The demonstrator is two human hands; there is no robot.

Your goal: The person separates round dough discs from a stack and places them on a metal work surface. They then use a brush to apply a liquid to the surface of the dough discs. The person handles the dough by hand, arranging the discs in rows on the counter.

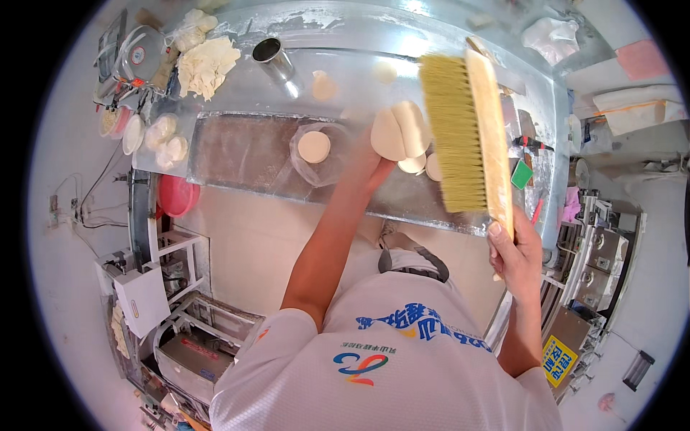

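Observation:
My left hand (382, 167) reaches over the steel worktable and is closed on round dough wrappers (389, 134), pale and floury, one of them bent over; its fingers are mostly hidden behind them. Just under and beside them, more dough rounds (412, 165) lie on the dark board (244, 147). My right hand (516, 248) grips the wooden handle of a bench brush (494, 136), held up with its long yellow-green bristles pointing left toward the wrappers. To the left, a stack of round wrappers (314, 146) sits on a clear plastic bag (305, 171).
A steel cup (275, 61) stands at the back beside a heap of dough scraps (207, 66). Bagged dough (171, 152) lies at the left end. A green scraper (522, 174) rests at the right. Below the table's left edge is a pink basin (177, 195).

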